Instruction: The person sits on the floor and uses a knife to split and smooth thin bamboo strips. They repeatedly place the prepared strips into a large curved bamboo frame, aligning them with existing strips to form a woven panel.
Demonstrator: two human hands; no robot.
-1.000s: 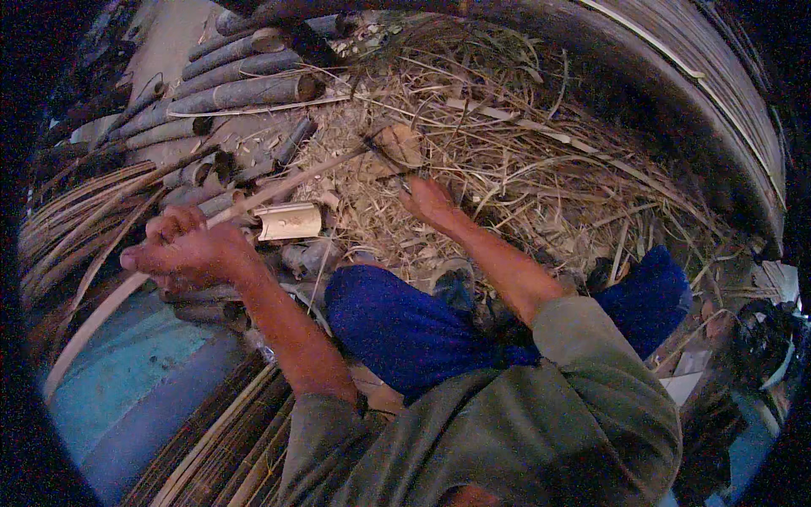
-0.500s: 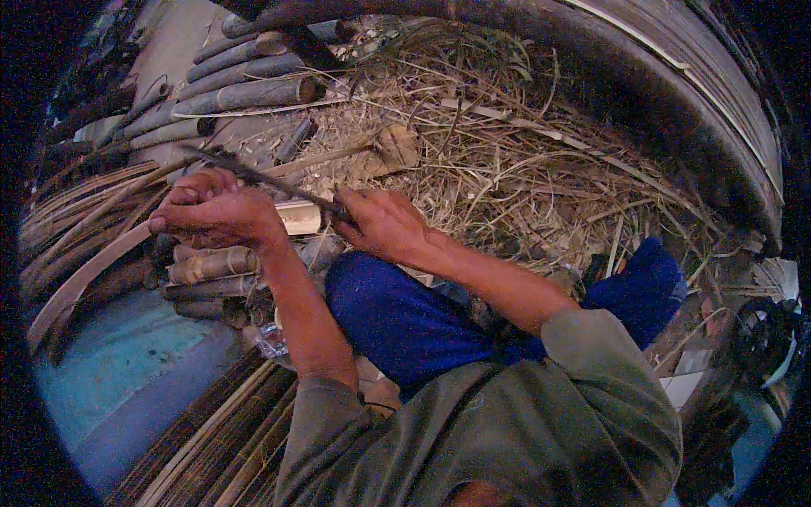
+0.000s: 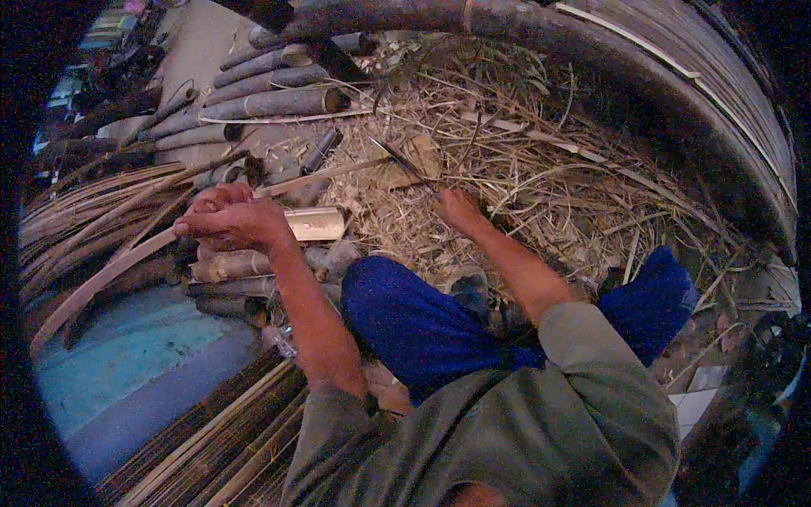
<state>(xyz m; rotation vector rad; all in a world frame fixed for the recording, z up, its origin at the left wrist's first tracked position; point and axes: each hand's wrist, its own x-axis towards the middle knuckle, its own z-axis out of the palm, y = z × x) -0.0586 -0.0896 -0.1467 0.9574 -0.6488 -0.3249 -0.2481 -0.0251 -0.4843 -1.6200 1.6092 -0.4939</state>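
Note:
My left hand (image 3: 235, 218) is closed around a long, pale bamboo strip (image 3: 106, 277). The strip bends down to the left behind the hand, and its other end reaches right to a wooden block (image 3: 429, 157). My right hand (image 3: 460, 209) grips a knife by its handle, which the fingers hide. The dark, narrow knife blade (image 3: 395, 157) slants up and left over the block, near the strip's far end. Whether the blade touches the strip I cannot tell.
Bamboo shavings and thin strips (image 3: 541, 190) cover the floor ahead. Cut bamboo poles (image 3: 279, 103) lie at the upper left, and a split bamboo piece (image 3: 317, 224) lies beside my left forearm. Bundled strips (image 3: 93, 207) are at the left. A thick pole (image 3: 397, 19) crosses the top.
My right hand has moved forward and right with the knife, from beside my left hand to the wooden block. My left hand keeps its hold on the strip. The view has shifted slightly.

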